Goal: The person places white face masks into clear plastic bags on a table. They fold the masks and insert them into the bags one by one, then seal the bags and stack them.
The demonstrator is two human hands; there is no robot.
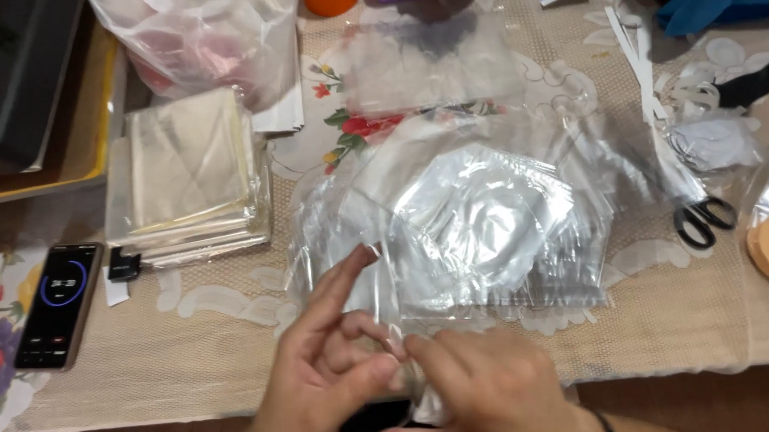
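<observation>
My left hand [333, 359] and my right hand [489, 386] meet at the table's near edge, fingertips pinching the bottom edge of a clear plastic bag [398, 323]. That bag belongs to a loose heap of clear plastic bags [478, 219] spread over the middle of the table just beyond my hands. My left index finger points up over the heap. What lies under my palms is hidden.
A neat stack of beige packets in clear sleeves [190, 175] lies at the left. A phone [57, 305] with a lit screen rests near the left front edge. Black scissors [704, 220] lie at the right, a white plastic bag [212, 31] at the back left.
</observation>
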